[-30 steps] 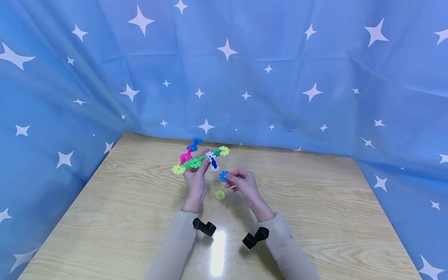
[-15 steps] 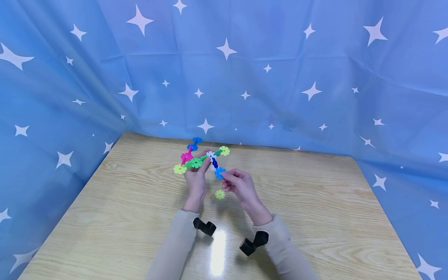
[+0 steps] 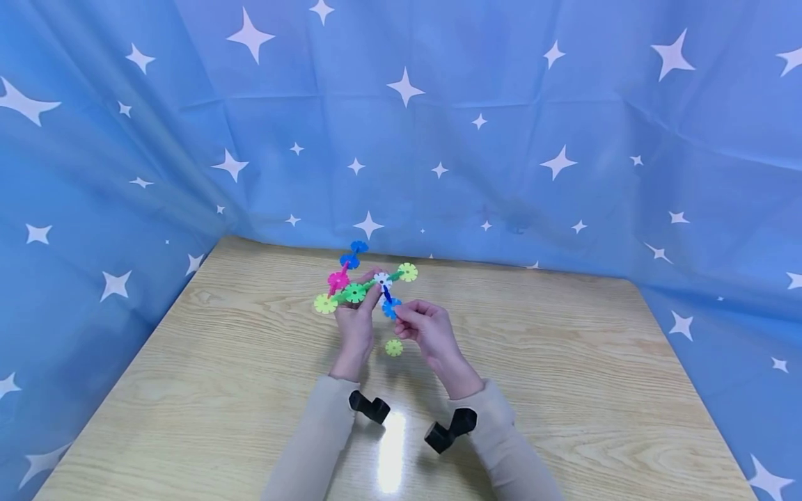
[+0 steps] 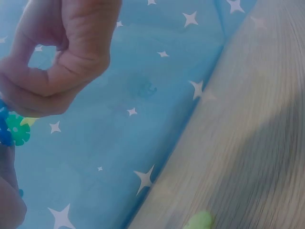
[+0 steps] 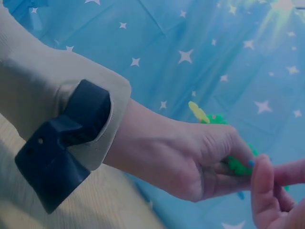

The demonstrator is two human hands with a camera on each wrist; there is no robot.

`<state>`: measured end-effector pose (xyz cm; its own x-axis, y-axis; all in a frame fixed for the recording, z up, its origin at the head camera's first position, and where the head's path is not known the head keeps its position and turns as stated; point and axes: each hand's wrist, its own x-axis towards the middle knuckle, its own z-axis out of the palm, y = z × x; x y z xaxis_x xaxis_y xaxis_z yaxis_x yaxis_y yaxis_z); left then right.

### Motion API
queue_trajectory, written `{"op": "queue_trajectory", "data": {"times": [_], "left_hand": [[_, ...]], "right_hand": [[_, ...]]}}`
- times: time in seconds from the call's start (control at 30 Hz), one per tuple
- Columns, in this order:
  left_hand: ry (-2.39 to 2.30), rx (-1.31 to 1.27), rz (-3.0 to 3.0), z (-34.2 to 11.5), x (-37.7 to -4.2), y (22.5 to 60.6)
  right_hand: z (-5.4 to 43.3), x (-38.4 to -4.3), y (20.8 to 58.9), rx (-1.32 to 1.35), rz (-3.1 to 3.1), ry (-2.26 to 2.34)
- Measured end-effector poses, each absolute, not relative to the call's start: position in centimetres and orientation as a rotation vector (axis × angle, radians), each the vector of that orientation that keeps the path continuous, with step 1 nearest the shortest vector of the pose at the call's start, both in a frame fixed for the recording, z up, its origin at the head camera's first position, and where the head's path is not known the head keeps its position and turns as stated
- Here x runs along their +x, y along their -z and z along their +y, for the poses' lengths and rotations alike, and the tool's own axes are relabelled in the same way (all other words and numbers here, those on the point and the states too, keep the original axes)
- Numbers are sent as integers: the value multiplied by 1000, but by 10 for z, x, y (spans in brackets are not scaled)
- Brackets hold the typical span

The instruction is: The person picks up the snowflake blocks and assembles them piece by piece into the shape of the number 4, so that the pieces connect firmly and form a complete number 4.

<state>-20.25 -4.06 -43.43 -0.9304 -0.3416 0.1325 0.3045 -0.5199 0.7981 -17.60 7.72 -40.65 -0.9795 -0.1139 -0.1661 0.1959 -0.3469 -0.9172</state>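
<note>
My left hand [image 3: 356, 325] grips a chain of interlocking snowflake discs, its thumb near the white disc [image 3: 382, 278]. Pink, green [image 3: 354, 293], yellow-green and blue discs branch off to the left and rear. My right hand [image 3: 434, 334] pinches a bright blue disc [image 3: 390, 308] between thumb and forefinger. That disc is right at the dark blue disc [image 3: 386, 294], which hangs below the white one. In the left wrist view, the right hand [image 4: 62, 62] is above a green disc [image 4: 19, 130]. The right wrist view has fingers of both hands meeting, which mostly hide the discs.
One loose yellow-green disc [image 3: 394, 347] lies on the wooden table [image 3: 564, 362] just below the hands. A blue curtain [image 3: 489, 160] with white stars hangs along the table's back and sides. Black wrist cameras [image 3: 451, 430] sit on both sleeves.
My right hand has moved left with the blue disc, bringing it against the dark blue disc. The chain in my left hand has shifted slightly right.
</note>
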Motion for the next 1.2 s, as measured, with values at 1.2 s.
{"op": "queue_trajectory", "data": {"times": [1.2], "left_hand": [[2401, -146, -1438, -43, -205, 435]], "right_hand": [[84, -177, 435, -314, 2246, 2272]]}}
